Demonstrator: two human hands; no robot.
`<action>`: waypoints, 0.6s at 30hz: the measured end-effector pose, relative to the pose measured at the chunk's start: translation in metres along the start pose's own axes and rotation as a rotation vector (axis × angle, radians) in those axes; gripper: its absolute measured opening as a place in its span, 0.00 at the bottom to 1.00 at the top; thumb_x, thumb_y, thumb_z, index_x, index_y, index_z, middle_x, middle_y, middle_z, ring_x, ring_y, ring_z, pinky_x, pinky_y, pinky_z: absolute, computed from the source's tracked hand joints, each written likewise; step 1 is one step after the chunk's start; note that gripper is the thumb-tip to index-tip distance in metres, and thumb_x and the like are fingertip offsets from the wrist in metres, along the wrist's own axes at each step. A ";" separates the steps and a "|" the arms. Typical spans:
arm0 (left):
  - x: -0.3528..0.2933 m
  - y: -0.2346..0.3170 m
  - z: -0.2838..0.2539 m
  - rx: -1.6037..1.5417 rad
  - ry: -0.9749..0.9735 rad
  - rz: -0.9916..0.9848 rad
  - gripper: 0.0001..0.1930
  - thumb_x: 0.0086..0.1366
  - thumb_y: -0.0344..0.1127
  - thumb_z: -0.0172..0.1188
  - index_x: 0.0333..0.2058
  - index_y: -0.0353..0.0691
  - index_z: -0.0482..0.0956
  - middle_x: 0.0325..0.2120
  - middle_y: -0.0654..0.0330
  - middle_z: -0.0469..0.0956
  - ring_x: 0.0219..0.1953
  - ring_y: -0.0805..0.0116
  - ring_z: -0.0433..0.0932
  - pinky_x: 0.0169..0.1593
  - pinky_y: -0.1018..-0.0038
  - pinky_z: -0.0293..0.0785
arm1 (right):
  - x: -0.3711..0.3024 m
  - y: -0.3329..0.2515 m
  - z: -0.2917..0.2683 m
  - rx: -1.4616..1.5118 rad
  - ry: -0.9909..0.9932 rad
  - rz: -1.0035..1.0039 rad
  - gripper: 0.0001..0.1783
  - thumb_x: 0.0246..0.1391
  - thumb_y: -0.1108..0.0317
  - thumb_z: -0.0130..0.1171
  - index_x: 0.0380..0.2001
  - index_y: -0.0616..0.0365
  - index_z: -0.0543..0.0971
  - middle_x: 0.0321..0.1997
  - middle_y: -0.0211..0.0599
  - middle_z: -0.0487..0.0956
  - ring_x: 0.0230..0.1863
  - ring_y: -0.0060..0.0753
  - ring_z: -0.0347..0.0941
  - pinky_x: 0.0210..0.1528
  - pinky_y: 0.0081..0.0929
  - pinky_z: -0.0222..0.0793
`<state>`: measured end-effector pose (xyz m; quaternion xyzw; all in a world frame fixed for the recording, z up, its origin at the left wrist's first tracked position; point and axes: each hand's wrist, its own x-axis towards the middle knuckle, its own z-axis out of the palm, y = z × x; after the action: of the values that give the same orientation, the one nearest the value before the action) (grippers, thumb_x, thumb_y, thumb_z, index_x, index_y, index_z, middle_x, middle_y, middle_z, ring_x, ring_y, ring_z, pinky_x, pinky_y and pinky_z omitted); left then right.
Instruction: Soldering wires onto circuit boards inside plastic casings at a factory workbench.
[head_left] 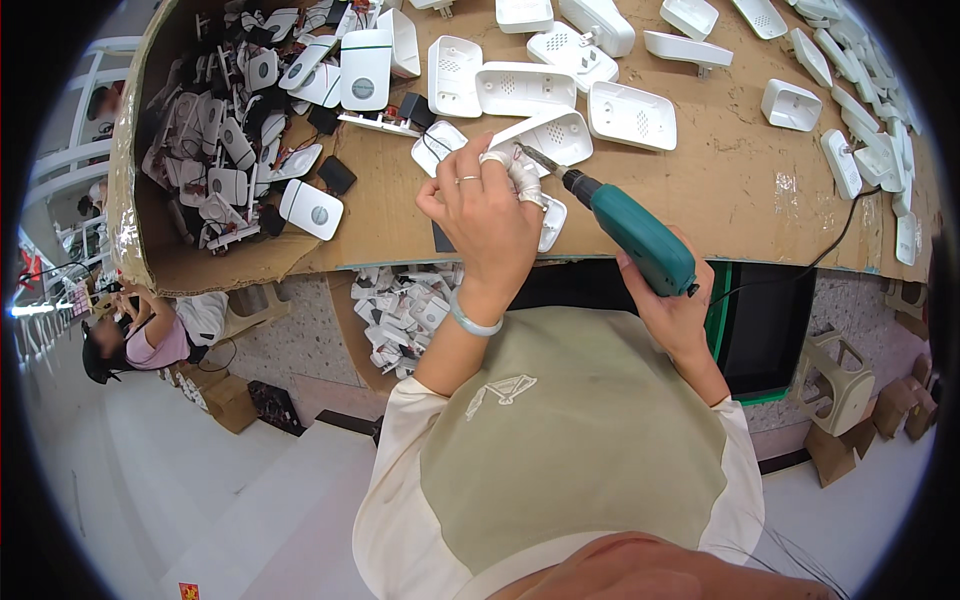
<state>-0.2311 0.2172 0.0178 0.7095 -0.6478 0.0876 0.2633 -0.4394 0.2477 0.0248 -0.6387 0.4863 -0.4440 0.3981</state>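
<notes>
Head view: left hand [487, 215] grips a white plastic casing [548, 222]. Right hand [672, 300] clasps a teal electric screwdriver [628, 228], slanting up-left toward the casing.

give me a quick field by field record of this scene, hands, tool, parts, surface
left hand: left hand pressed on a white plastic device part, fingertips taped, ring on one finger
right hand: right hand grips a teal electric screwdriver, bit aimed toward the left hand
tool cord: black cable trailing off the right side
surface: cardboard-covered workbench
ahead: empty white housing shells laid in rows
left: cardboard bin heaped with white units and wired parts
background: a seated person at lower left
</notes>
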 end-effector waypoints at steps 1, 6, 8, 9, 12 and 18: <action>0.000 0.001 -0.001 0.021 -0.019 -0.002 0.12 0.49 0.28 0.67 0.34 0.34 0.79 0.53 0.56 0.78 0.53 0.53 0.74 0.56 0.55 0.59 | 0.000 -0.001 0.000 -0.007 -0.002 -0.004 0.09 0.50 0.82 0.69 0.35 0.66 0.81 0.34 0.43 0.81 0.32 0.39 0.78 0.38 0.27 0.73; 0.005 -0.002 0.007 -0.048 0.071 0.080 0.08 0.55 0.25 0.65 0.33 0.32 0.77 0.52 0.53 0.78 0.53 0.50 0.73 0.55 0.53 0.63 | -0.001 0.000 0.001 0.012 0.011 0.013 0.10 0.49 0.82 0.68 0.36 0.66 0.81 0.34 0.43 0.81 0.32 0.38 0.78 0.38 0.27 0.73; 0.005 -0.005 0.009 -0.108 0.059 0.091 0.06 0.57 0.24 0.64 0.33 0.31 0.76 0.52 0.52 0.78 0.53 0.49 0.73 0.56 0.53 0.64 | -0.001 -0.001 -0.002 0.013 0.008 0.001 0.10 0.49 0.82 0.69 0.36 0.66 0.81 0.34 0.42 0.81 0.32 0.37 0.78 0.38 0.27 0.73; 0.006 -0.005 0.009 -0.146 0.015 0.078 0.06 0.57 0.23 0.63 0.33 0.31 0.76 0.51 0.52 0.78 0.52 0.49 0.74 0.56 0.54 0.65 | -0.002 0.000 -0.003 0.012 0.008 0.001 0.10 0.49 0.82 0.69 0.36 0.66 0.81 0.34 0.42 0.81 0.32 0.37 0.78 0.38 0.27 0.73; 0.007 -0.007 0.008 -0.195 -0.016 0.078 0.06 0.57 0.22 0.62 0.34 0.31 0.76 0.49 0.51 0.79 0.49 0.48 0.75 0.56 0.56 0.66 | -0.003 -0.001 -0.005 0.013 0.024 -0.014 0.11 0.49 0.83 0.69 0.37 0.66 0.81 0.34 0.42 0.82 0.32 0.37 0.78 0.38 0.26 0.74; 0.006 -0.004 0.009 -0.211 0.017 0.076 0.07 0.56 0.20 0.62 0.34 0.30 0.76 0.46 0.49 0.79 0.47 0.47 0.75 0.52 0.56 0.71 | -0.003 0.000 -0.005 0.006 -0.001 0.016 0.11 0.49 0.83 0.68 0.37 0.66 0.81 0.34 0.43 0.82 0.33 0.37 0.78 0.39 0.26 0.74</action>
<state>-0.2282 0.2082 0.0122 0.6522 -0.6774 0.0349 0.3385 -0.4446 0.2505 0.0260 -0.6340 0.4899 -0.4417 0.4037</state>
